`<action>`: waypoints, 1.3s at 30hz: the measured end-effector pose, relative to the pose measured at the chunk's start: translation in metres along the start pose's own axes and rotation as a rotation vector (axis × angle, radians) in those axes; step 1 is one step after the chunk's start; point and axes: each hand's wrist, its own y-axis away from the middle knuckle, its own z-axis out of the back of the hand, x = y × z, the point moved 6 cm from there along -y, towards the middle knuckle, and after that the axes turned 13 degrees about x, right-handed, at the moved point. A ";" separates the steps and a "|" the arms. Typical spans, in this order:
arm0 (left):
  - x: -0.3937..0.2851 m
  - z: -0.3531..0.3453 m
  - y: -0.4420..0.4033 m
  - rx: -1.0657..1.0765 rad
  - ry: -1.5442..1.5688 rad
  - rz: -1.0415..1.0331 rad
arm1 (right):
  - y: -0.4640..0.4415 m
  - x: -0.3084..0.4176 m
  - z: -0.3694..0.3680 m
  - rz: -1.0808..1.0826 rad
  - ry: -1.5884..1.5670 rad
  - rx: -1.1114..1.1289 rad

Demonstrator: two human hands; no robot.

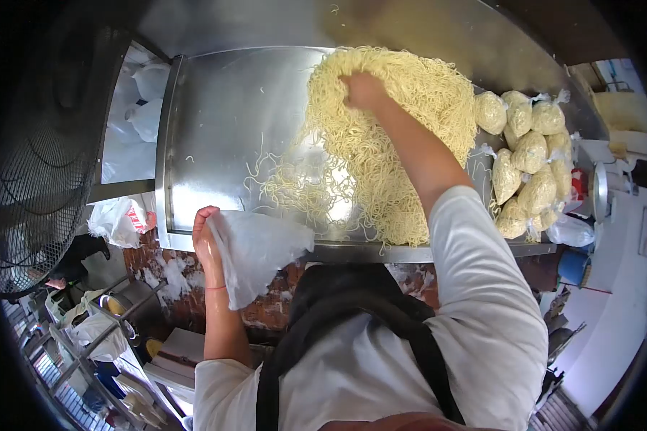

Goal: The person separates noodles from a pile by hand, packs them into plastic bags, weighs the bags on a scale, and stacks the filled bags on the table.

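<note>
A large heap of pale yellow noodles covers the middle and right of a steel table, with loose strands trailing to the left. My right hand reaches into the upper part of the heap; its fingertips are partly sunk among the noodles, so whether they grip any is hidden. At the table's front left edge, my left hand holds a thin translucent plastic bag by its edge. The bag hangs to the right of that hand and looks empty.
Several knotted bags of noodles are piled on the table's right end. A wire fan guard stands at the far left. White plastic bags lie beyond the left edge. Below left is a metal rack.
</note>
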 end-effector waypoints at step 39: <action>0.084 -0.151 -0.108 0.127 -0.659 -0.154 | 0.087 0.083 -0.005 0.240 -0.227 0.126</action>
